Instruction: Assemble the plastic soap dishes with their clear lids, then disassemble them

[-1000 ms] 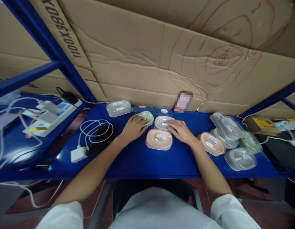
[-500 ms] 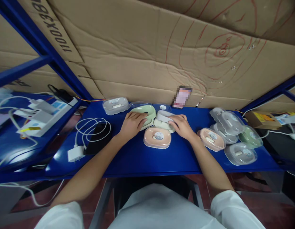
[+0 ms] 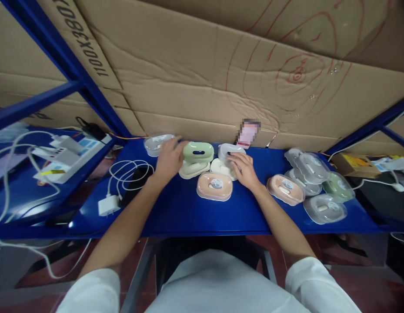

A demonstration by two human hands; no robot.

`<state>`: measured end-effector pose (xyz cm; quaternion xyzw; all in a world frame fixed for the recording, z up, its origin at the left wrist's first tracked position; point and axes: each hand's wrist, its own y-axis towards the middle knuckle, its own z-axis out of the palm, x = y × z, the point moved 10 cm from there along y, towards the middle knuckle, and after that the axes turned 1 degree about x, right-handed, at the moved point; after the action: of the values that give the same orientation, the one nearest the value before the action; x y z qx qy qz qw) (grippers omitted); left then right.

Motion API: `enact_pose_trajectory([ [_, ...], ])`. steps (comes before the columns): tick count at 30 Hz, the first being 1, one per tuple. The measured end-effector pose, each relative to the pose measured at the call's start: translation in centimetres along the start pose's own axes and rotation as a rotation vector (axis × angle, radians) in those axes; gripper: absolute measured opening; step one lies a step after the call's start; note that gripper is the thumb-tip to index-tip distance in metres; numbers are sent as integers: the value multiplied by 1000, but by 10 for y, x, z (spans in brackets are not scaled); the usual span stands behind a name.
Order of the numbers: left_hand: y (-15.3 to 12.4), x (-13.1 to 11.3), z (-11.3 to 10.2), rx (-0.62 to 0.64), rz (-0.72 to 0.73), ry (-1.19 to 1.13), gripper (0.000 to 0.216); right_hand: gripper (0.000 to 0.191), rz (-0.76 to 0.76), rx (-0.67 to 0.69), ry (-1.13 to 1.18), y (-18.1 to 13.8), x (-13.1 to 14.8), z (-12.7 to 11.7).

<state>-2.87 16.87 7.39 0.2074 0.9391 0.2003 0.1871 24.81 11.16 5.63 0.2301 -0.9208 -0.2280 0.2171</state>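
Note:
At the left of the work area my left hand (image 3: pixel 169 161) is open, with blurred fingertips beside a clear-covered grey oval case (image 3: pixel 152 147), partly behind the hand. Just right of it, holding nothing, lies a green oval dish (image 3: pixel 205 148) with a dark slot. My right hand (image 3: pixel 245 170) grips the front right side of a pale grey oval dish (image 3: pixel 226 149), fingers over its top near the slot. Cream oval pieces (image 3: pixel 191 169) lie in front of both dishes, the right-hand cream piece (image 3: pixel 221 167) partly covered by my fingers. A peach case (image 3: pixel 215 187) under clear plastic sits nearest me.
Several clear-covered cases (image 3: pixel 314 167) in grey, green and peach cluster at the right. A phone (image 3: pixel 248 134) leans against the cardboard wall (image 3: pixel 175 78). A white charger (image 3: pixel 108 205) and coiled cable lie left, near a power strip (image 3: pixel 74 161) by the blue frame.
My left hand has let go of the green dish and moved left toward the grey case. Both dishes now show their slots. My right hand stays at the grey dish.

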Motion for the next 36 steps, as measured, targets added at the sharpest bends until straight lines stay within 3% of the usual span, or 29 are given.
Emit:
enact_pose_trajectory([
  [2,8,40,-11,22,-150,101,60,38,-2,0,7,-1,1,1],
  [4,13,83,-8,158,-310,138,81,38,-2,0,14,-2,-1,3],
  [6,17,110,-5,228,-379,126,93,37,11,-5,24,-2,-6,6],
  [11,14,131,0,220,-452,93,90,37,19,21,71,-5,-17,18],
  [14,2,124,0,135,-481,67,86,35,-25,49,133,-5,-12,25],
  [17,-5,109,-12,-65,-452,-24,83,36,-71,59,205,-2,-4,28],
  [20,-3,82,-29,-287,-294,-174,77,37,-86,50,257,8,2,23],
  [22,4,60,-34,-341,-171,-249,77,40,-86,31,276,21,7,13],
  [24,13,35,-31,-341,-64,-317,82,43,-97,7,288,39,15,0],
  [28,28,-8,-8,-257,58,-456,98,79,-161,94,223,80,37,-7],
  [32,32,-24,18,-172,78,-536,103,67,-189,283,211,100,42,13],
  [36,29,-17,36,-96,78,-553,116,54,-248,299,352,103,33,17],
])
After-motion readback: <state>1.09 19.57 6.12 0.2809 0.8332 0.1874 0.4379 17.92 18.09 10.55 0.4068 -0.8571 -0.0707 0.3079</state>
